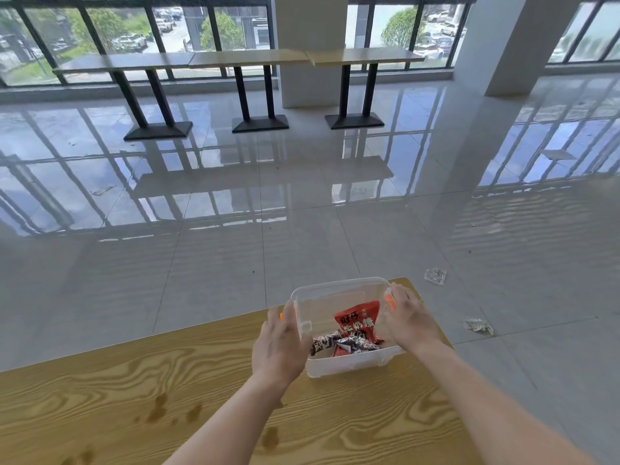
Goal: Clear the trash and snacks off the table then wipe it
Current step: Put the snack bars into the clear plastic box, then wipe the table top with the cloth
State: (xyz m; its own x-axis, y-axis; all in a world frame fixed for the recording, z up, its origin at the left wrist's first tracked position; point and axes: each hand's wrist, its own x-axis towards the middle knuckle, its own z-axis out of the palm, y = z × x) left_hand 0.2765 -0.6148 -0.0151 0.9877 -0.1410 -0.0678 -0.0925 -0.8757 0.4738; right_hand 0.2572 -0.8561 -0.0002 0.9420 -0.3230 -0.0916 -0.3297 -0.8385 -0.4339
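A clear plastic box [339,290] with orange side handles stands at the far right corner of the wooden table [167,380]. Inside it lie a red snack packet [357,318] and dark brown-and-white snack wrappers [349,345]. My left hand [281,344] grips the box's left side at its orange handle. My right hand [407,317] grips the right side over the other orange handle. Brown sticky stains [161,409] mark the tabletop near me, and another stain [270,437] sits between my forearms.
Two crumpled clear wrappers lie on the glossy tiled floor: one [435,276] beyond the table corner, another [478,326] to its right. A row of high tables [248,58] stands along the windows. A white pillar [503,45] rises at the right.
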